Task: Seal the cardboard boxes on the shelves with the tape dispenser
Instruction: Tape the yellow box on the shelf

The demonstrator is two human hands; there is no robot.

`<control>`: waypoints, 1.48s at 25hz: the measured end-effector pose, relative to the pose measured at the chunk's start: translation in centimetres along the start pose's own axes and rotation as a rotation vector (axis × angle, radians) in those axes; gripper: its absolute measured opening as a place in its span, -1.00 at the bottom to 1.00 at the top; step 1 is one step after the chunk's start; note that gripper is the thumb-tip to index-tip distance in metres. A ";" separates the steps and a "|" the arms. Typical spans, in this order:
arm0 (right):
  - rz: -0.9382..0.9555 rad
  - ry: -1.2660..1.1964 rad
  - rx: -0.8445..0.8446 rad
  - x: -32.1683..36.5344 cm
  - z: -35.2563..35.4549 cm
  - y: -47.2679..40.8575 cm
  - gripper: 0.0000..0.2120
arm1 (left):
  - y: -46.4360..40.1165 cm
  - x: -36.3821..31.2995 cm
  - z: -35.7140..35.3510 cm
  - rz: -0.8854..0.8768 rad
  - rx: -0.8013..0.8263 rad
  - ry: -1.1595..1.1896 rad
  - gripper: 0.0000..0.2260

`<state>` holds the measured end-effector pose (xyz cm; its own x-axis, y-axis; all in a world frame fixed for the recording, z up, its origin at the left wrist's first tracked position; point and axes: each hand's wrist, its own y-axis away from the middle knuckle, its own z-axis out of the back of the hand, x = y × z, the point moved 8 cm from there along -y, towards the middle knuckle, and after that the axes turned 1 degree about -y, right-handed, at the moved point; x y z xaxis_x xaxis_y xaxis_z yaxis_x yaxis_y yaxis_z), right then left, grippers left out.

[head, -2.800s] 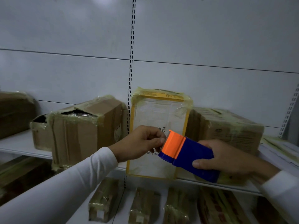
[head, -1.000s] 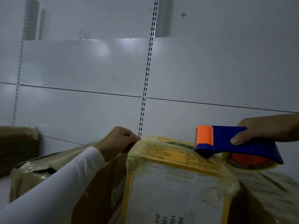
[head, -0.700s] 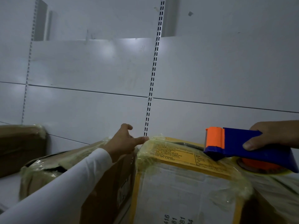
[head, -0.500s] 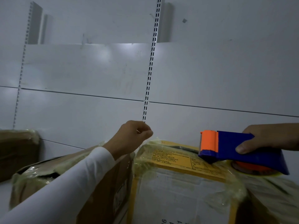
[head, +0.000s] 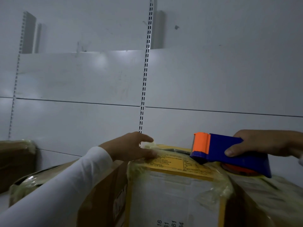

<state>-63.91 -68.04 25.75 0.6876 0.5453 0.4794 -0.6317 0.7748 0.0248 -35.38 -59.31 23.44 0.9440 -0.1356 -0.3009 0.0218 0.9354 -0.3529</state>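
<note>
Before the white shelf wall [head: 213, 79], right hand [head: 262, 145] grips tape dispenser [head: 229, 151] atop box [head: 177, 194].

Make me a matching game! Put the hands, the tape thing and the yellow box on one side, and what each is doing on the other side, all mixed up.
Things:
1. left hand
2. right hand
3. blue and orange plastic tape dispenser
4. yellow-edged cardboard box wrapped in tape

States:
A. grips the blue handle
B. stands between two brown boxes
C. presses tape onto the box's top corner
D. rests its orange end over the box's top

Pairs: 1-C, 2-A, 3-D, 4-B
</note>
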 end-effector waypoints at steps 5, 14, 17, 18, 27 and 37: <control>-0.006 -0.050 -0.050 0.2 -0.4 0.5 -0.41 | -2.7 -2.9 -3.3 -0.016 0.103 -0.128 -0.50; 0.044 -0.135 -0.021 5.9 -4.0 -2.4 -0.43 | -2.0 2.8 -2.0 -0.025 0.223 -0.153 -0.55; 0.005 -0.138 -0.005 5.6 -4.1 -2.1 -0.43 | -1.5 2.7 -2.6 -0.049 0.241 -0.052 -0.58; -0.008 -0.143 0.005 5.3 -3.9 -1.7 -0.43 | -1.4 2.8 -2.6 -0.057 0.249 -0.059 -0.59; -0.166 -0.195 0.062 -1.0 -2.3 5.2 -0.40 | -1.5 2.9 -2.6 -0.098 0.273 -0.030 -0.60; -0.269 -0.042 0.050 0.4 -4.4 4.6 -0.61 | -1.6 -5.1 -1.7 -0.263 0.077 -0.177 -0.58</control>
<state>-64.93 -62.85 22.16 0.8181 0.3075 0.4860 -0.4461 0.8727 0.1987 -40.79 -60.65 24.01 0.9451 -0.3233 -0.0469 0.2912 0.8988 -0.3276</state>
